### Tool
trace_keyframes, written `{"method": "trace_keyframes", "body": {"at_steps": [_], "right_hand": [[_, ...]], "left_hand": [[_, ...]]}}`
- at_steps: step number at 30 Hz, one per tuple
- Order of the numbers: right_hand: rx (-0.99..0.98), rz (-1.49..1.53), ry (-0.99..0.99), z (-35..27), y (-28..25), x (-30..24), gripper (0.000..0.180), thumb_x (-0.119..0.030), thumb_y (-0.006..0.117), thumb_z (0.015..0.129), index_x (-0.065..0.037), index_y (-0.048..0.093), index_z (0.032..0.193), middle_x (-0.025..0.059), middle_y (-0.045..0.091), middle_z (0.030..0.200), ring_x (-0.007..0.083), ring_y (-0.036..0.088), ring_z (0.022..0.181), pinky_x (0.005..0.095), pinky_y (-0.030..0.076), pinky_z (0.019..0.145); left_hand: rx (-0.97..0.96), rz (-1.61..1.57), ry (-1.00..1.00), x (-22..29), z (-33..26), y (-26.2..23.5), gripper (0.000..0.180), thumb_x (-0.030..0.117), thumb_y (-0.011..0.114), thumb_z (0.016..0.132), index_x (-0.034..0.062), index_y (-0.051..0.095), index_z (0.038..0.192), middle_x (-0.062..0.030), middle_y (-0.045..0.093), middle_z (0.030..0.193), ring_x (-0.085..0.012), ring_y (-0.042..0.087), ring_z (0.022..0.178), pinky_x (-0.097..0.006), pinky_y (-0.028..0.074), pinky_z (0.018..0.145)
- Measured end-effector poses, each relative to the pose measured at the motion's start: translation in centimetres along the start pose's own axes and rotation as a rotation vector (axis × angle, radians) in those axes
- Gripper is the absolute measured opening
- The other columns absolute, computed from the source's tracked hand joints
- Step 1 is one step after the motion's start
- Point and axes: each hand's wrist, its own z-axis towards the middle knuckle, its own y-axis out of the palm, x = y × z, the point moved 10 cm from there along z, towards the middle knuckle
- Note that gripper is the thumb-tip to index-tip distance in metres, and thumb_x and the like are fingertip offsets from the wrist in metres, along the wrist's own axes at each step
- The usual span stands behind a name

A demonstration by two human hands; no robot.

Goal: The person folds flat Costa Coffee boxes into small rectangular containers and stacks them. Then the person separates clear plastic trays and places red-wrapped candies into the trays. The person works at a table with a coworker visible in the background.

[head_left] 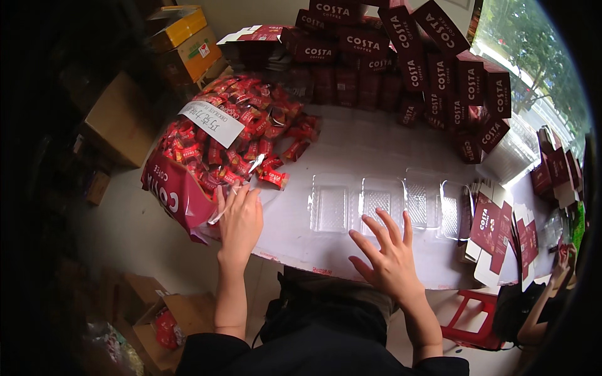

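Head view: your left hand (239, 219) is at the near edge of the candy bag (168, 191), fingers bent; cannot tell if pinching. Your right hand (390, 250) is spread, clear trays (330, 210) just ahead. Touch lightly; thin plastic may skid. Flat cartons (492, 229) to its right, maroon boxes (364, 45) beyond, limit reach.

On the table (364, 141), candies (257, 128) lie left of trays (330, 210), boxes (364, 44) behind, cartons (492, 225) right

I see daylight enter through the large glass window (540, 62) beyond the bare right hand (390, 260), glinting off clear rectangular plastic trays (330, 210) before it. Left of the bare left hand (241, 219), my curved fisheye view dims to black.
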Motion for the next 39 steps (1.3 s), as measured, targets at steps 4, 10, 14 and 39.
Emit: {"method": "trace_keyframes", "body": {"at_steps": [4, 10, 14, 39], "right_hand": [[-0.029, -0.027, 0.036, -0.6, 0.8, 1.2, 0.048, -0.022, 0.068, 0.073, -0.02, 0.052, 0.119, 0.0075, 0.05, 0.111, 0.0259, 0.043, 0.114, 0.0594, 0.021, 0.1], [-0.046, -0.021, 0.05, -0.7, 1.0, 1.1, 0.049, -0.02, 0.066, 0.075, -0.021, 0.051, 0.121, 0.004, 0.053, 0.1, 0.0213, 0.049, 0.106, 0.0583, 0.022, 0.101], [-0.054, -0.01, 0.056, -1.0, 1.1, 1.3, 0.047, -0.019, 0.066, 0.075, -0.021, 0.051, 0.119, 0.0034, 0.052, 0.096, 0.0207, 0.05, 0.103, 0.0576, 0.021, 0.102], [-0.025, -0.029, 0.149, -2.5, 0.1, 0.6, 0.043, -0.016, 0.069, 0.069, -0.02, 0.055, 0.11, 0.0029, 0.049, 0.085, 0.0198, 0.049, 0.093, 0.057, 0.021, 0.101]], "left_hand": [[0.019, 0.111, -0.178, -3.1, 1.7, 0.1, 0.046, 0.013, 0.055, 0.082, 0.0027, 0.043, 0.125, -0.0225, 0.034, 0.134, -0.0382, 0.019, 0.132, -0.057, 0.022, 0.102], [0.445, 0.349, -0.431, -7.8, 6.3, -2.6, 0.07, 0.041, 0.058, 0.079, 0.0186, 0.028, 0.139, -0.0156, 0.021, 0.144, -0.0381, 0.011, 0.135, -0.064, 0.014, 0.101], [0.378, 0.407, -0.458, -11.4, 8.5, -1.2, 0.064, 0.057, 0.053, 0.078, 0.0054, 0.055, 0.114, -0.0178, 0.035, 0.134, -0.0398, 0.031, 0.123, -0.069, 0.024, 0.089], [-0.011, 0.098, -0.163, -2.9, 2.0, 0.4, 0.069, 0.057, 0.056, 0.076, 0.0141, 0.044, 0.129, -0.0221, 0.031, 0.137, -0.0401, 0.018, 0.131, -0.058, 0.015, 0.102]]}}
